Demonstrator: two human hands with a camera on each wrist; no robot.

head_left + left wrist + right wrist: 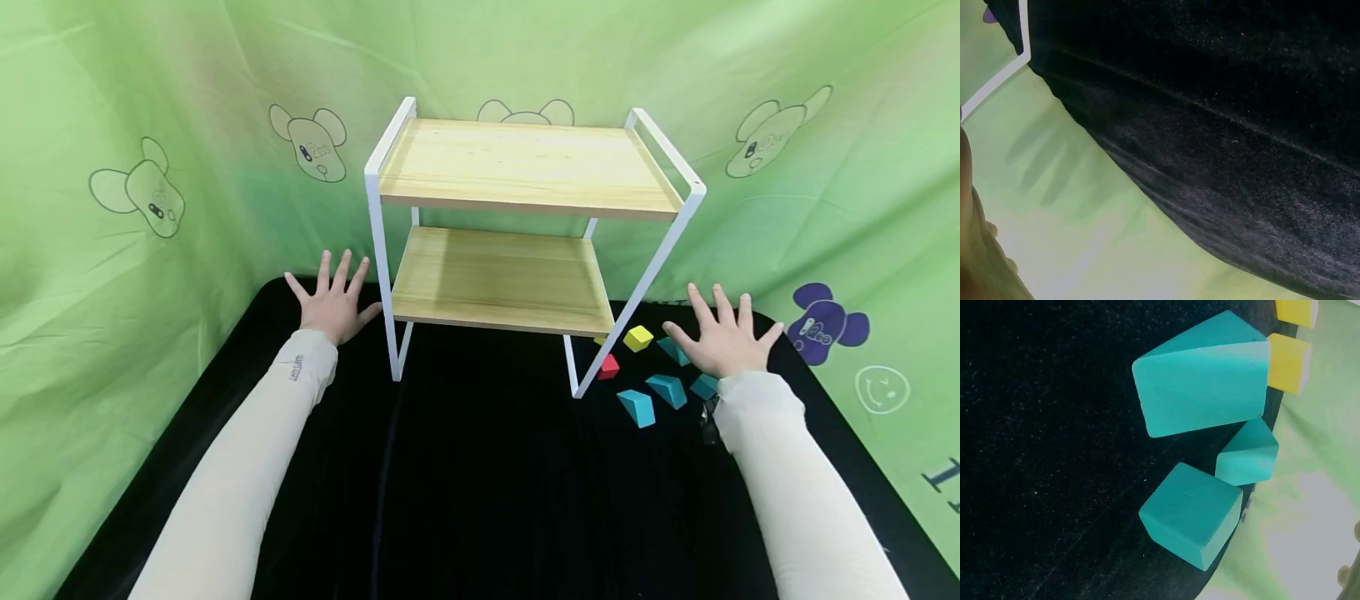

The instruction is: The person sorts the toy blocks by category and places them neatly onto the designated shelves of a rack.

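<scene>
The right hand [723, 340] is hovering flat, fingers spread, over small teal wooden wedge blocks [667, 389] lying scattered on the black cloth [480, 467], their thin edges pointing different ways. The left hand [332, 302] is resting spread and empty beside the white-framed two-tier wooden shelf [525, 208].

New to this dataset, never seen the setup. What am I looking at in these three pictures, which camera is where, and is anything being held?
No machine here: a person works with two bare hands, arms in pale sleeves. The wide picture comes from a camera on the head, looking down. The other two come from cameras on each wrist.

In the head view a white-framed shelf with two wooden boards stands on a black cloth, with green sheets behind. The left hand lies spread beside the shelf's left leg. The right hand is spread over a cluster of small blocks: teal blocks, a yellow block and a red block.

The right wrist view shows teal blocks close up. The left wrist view shows mostly cloth. Nothing is held; all fingers are straight.
</scene>
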